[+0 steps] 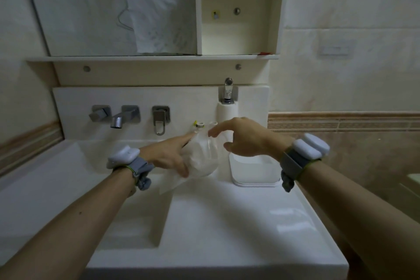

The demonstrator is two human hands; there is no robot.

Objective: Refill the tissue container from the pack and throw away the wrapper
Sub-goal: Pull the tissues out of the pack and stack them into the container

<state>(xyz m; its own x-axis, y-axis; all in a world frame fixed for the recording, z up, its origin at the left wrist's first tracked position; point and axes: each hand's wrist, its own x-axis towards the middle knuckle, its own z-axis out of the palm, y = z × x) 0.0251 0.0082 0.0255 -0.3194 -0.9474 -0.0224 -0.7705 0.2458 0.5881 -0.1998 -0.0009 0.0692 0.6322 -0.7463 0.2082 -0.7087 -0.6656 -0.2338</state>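
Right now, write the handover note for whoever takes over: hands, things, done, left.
Left hand: grips the tissue pack over the back of the sink; tissues still sit in the clear wrapper.
Right hand: open, fingers reaching at the pack's top, above the container.
Container: white, on the sink ledge right of the pack; looks empty.
Done: pack in hand.
Left: pull tissues out, fill container, bin the wrapper. No bin in view.

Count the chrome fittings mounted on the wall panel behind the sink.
4. A left handle, a spout beside it, a looped lever to its right, and a taller fitting above the white roll. The hands may hide others.
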